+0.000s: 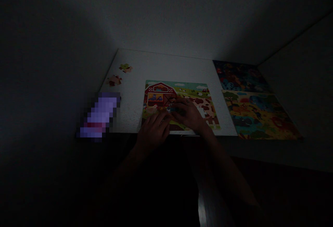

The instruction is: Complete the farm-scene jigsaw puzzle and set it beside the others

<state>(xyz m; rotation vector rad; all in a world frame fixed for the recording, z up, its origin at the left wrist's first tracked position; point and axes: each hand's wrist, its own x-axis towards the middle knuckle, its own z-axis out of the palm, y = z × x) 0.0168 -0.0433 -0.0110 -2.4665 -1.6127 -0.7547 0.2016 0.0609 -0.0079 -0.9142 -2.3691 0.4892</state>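
Note:
A farm jigsaw puzzle (179, 89) with a red barn, sheep and a brown-and-white cow lies on the white table. My left hand (154, 129) rests on its lower edge, fingers stretched forward and lying over the picture. My right hand (189, 114) is bent down over the middle, its fingertips closed on a small puzzle piece (169, 109), mostly hidden and dim. The fingertips of both hands nearly meet there. White patches show around the cow's legs; whether these are gaps or print, I cannot tell.
Loose puzzle pieces (114, 80) and a second small group of pieces (126, 68) lie at the far left. A pixelated, lit phone-like object (101, 114) is at the left edge. To the right lie a dark puzzle (241, 76) and an animal puzzle (260, 114). A wall stands behind.

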